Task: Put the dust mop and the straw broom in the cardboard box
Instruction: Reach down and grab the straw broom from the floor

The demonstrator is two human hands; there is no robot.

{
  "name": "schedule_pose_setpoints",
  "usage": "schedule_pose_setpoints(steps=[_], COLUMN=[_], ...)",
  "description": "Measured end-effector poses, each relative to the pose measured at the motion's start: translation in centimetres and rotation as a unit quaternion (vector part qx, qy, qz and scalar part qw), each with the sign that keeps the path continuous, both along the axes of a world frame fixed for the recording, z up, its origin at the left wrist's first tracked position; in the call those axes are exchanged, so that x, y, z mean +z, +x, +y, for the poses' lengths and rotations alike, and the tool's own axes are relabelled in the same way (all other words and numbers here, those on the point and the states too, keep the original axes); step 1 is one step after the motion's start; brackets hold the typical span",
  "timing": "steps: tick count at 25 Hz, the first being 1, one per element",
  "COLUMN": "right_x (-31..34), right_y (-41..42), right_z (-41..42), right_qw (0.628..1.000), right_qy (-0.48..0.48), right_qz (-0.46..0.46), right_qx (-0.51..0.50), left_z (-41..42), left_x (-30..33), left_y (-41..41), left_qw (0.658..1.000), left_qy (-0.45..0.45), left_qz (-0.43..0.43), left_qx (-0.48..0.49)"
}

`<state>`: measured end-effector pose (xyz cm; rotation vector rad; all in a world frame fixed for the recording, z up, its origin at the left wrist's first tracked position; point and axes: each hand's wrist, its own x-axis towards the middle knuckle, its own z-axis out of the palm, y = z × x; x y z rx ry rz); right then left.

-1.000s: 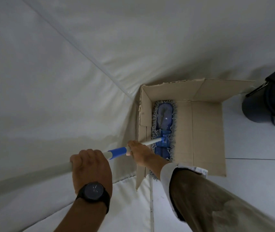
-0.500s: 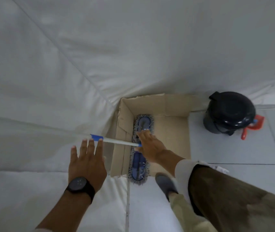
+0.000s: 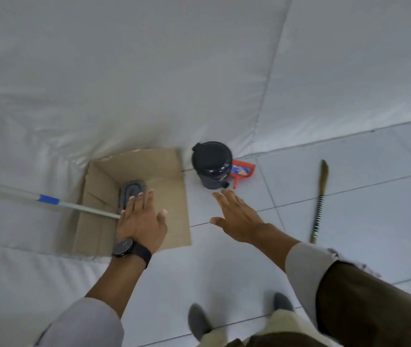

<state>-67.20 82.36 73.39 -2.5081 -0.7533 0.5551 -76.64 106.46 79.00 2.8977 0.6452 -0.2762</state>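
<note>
The dust mop [image 3: 132, 194] has a fuzzy grey head that is seen lying inside the cardboard box [image 3: 174, 196], with its white pole sticking out to the left. The left hand [image 3: 142, 219] is held flat and empty over the mop. The right hand [image 3: 237, 217] is spread wide, empty. The straw broom [image 3: 320, 199] is seen lying on the floor, well to the right.

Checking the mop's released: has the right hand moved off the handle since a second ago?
Yes. The right hand has left the cardboard box, now open over floor tiles.
</note>
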Motion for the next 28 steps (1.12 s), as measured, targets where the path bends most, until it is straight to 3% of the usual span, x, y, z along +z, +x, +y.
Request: schedule_pose_setpoints(steps=[8,12,19,24,28], right_x=[3.0,3.6,2.1,0.4,-4.5], right_y=[6.2,11.6,27.0,38.9,46.0], right_z=[-37.5,-50.1,-61.2,-64.6,-65.3], right_qw=[0.995,0.992,0.98,0.962,0.94], right_qy=[-0.062,-0.098,-0.148,-0.19,-0.206], right_qz=[-0.069,-0.073,-0.108,-0.095,-0.057], right_qx=[-0.042,-0.021,0.08,0.17,0.267], left_z=[-35.2,-47.2,-59.9,-67.0,-71.2], left_x=[-1.2,-1.8,-6.2,-10.8,-16.1], left_y=[9.5,14.2,26.5,34.6,37.9], left_qw=[0.995,0.993,0.99,0.979,0.963], left_qy=[-0.081,-0.102,-0.137,-0.185,-0.215], left_qz=[-0.025,-0.026,-0.035,-0.015,0.042], left_qx=[-0.048,-0.053,0.009,0.088,0.157])
